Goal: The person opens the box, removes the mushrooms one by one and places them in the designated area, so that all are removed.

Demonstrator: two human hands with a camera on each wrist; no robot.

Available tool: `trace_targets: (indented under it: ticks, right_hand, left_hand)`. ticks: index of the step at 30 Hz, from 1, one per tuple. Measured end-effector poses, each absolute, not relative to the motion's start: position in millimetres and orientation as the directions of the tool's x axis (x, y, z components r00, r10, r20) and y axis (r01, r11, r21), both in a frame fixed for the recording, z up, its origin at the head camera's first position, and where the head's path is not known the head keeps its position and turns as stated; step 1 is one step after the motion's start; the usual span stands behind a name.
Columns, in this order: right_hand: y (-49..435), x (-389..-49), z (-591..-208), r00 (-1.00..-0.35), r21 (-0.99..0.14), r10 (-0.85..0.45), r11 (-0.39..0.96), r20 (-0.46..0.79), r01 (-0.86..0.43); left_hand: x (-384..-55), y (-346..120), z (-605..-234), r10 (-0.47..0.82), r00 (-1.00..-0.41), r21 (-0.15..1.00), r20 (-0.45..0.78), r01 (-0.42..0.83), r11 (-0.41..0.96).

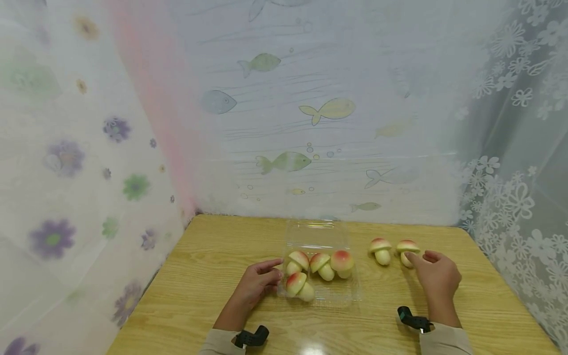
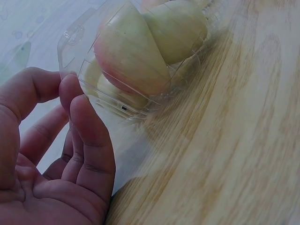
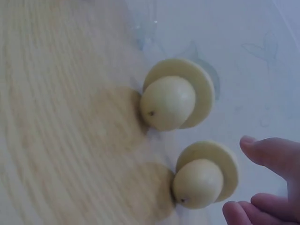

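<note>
A clear plastic clamshell box (image 1: 333,294) lies with its lid up, several toy mushrooms with red-topped caps inside. My left hand (image 1: 261,281) pinches the box's left edge between thumb and fingers; in the left wrist view the fingertips (image 2: 84,112) meet the rim close to a mushroom (image 2: 129,51). On the table right of the box, two more mushrooms lie side by side. My right hand (image 1: 437,273) is at the right-hand mushroom (image 1: 407,249), thumb and fingers spread around it, with a gap visible in the right wrist view. The other mushroom (image 1: 380,251) lies to its left.
The wooden table (image 1: 213,261) has a fish-printed curtain (image 1: 284,123) hanging behind it. Floral curtains stand along the left and right sides. The raised transparent lid (image 1: 317,234) leans toward the back. Each wrist wears a small black camera (image 1: 253,337).
</note>
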State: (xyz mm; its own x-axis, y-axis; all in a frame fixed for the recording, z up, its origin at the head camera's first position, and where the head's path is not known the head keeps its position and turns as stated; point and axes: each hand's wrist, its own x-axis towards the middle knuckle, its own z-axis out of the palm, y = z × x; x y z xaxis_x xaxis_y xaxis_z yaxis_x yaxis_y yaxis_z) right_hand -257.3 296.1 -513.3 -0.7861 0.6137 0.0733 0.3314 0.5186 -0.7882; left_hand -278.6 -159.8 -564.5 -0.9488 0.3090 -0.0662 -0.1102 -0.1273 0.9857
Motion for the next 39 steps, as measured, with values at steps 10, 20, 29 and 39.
trace_targets:
  ticks: [10,20,29,39]
  right_hand:
    - [281.3,-247.6,-482.7,-0.778,-0.807,0.604,0.540,0.176,0.237]
    - [240.6,-233.2,-452.6,-0.878,-0.773,0.412,0.630,0.245,0.080]
    - [214.8,-232.3,-440.5,-0.943,-0.744,0.235,0.668,0.234,-0.018]
    - [188.3,-237.8,-440.5,-0.984,-0.769,0.057,0.632,0.167,-0.094]
  left_hand:
    - [-278.5,-159.8,-563.2,0.303,-0.951,0.986,-0.063,-0.105,-0.126]
    - [-280.3,-157.7,-559.8,0.317,-0.946,0.987,-0.063,-0.105,-0.118]
    - [-279.0,-157.9,-562.0,0.314,-0.947,0.987,-0.069,-0.111,-0.117]
    - [-277.1,-160.0,-562.7,0.313,-0.948,0.986,-0.058,-0.102,-0.128]
